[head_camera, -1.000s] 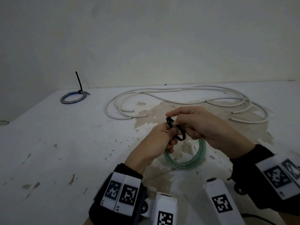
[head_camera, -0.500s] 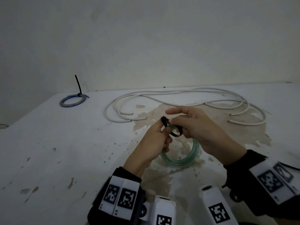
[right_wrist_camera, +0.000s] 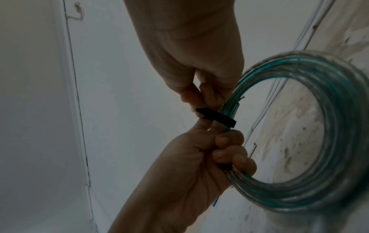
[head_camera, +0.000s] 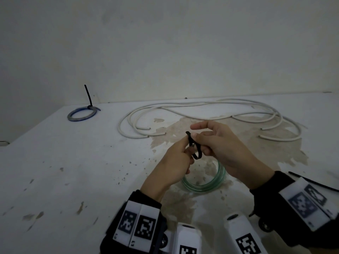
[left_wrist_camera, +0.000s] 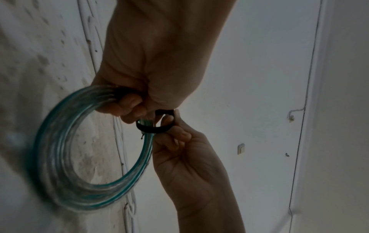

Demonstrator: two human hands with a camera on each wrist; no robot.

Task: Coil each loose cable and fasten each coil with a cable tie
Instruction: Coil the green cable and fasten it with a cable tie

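Note:
A clear green cable coil (head_camera: pixel 203 184) hangs just above the stained white table (head_camera: pixel 73 171). My left hand (head_camera: pixel 185 153) grips its top strands with curled fingers; the left wrist view shows the coil (left_wrist_camera: pixel 60 173) under those fingers (left_wrist_camera: pixel 127 107). A black cable tie (head_camera: pixel 194 149) is looped around the strands, its tail sticking up to the left. My right hand (head_camera: pixel 200 142) pinches the tie, index finger stretched out. The right wrist view shows the tie (right_wrist_camera: pixel 217 119) crossing the coil (right_wrist_camera: pixel 339 141) between both hands' fingertips.
A long loose white cable (head_camera: pixel 201 110) sprawls across the back of the table. A blue coil (head_camera: pixel 81 114) with an upright black tie lies at the back left. Another black tie (head_camera: pixel 311 182) lies by my right sleeve. A wall stands close behind.
Both hands keep their hold and have drifted slightly left with the coil. My right index finger has stretched out further.

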